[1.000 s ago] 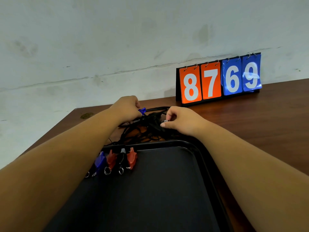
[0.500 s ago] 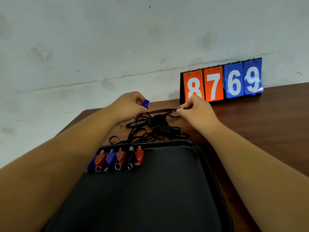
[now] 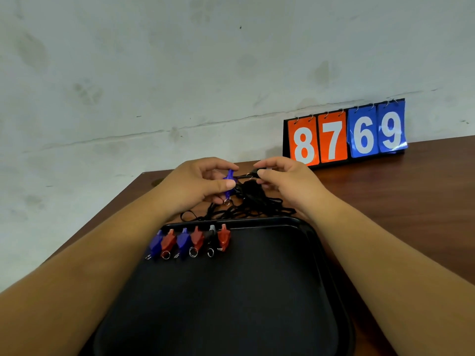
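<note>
My left hand pinches a blue whistle with a small metal ring hanging below it. My right hand pinches the clip end of a black lanyard, held close to the whistle. Both hands hover just above a tangled pile of black lanyards on the wooden table. Behind the hands nothing else is hidden except part of the pile.
A black tray lies in front of me with a row of several blue, red and black whistles along its far left rim. A flip scoreboard reading 8769 stands at the back right against the wall. The table's left edge runs diagonally.
Both hands have lifted off the lanyard pile and come together. The blue whistle is turned upright in my left hand, and my right hand brought the lanyard clip up to it.
</note>
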The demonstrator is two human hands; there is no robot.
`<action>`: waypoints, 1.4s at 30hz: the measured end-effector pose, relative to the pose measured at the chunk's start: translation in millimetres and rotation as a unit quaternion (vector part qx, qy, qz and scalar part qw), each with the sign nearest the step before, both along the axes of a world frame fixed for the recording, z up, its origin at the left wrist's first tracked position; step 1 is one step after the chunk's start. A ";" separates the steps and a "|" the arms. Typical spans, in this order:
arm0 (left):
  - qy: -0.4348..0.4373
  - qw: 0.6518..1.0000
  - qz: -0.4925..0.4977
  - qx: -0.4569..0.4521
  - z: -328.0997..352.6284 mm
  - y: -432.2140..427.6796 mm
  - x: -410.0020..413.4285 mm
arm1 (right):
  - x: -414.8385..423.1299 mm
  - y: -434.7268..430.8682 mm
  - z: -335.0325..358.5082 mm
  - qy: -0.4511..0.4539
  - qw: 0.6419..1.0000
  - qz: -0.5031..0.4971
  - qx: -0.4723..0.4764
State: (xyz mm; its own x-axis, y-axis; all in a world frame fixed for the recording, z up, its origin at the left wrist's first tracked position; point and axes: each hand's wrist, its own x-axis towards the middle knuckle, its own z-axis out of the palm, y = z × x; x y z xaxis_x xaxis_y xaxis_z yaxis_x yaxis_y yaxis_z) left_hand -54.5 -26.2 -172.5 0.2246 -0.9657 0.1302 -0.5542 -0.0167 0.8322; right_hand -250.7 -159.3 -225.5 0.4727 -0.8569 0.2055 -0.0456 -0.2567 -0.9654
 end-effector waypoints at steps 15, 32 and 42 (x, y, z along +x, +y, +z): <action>-0.019 0.997 -0.049 0.059 -7.1 15.6 17.0 | 5.4 12.0 8.9 0.134 0.989 0.027 -0.049; -0.076 0.991 -0.088 0.061 -30.8 14.2 18.8 | -10.2 18.4 26.5 0.300 0.922 0.235 -0.065; -0.125 0.985 -0.080 0.088 -40.7 9.6 11.6 | -7.6 20.2 23.4 0.330 0.903 0.255 -0.098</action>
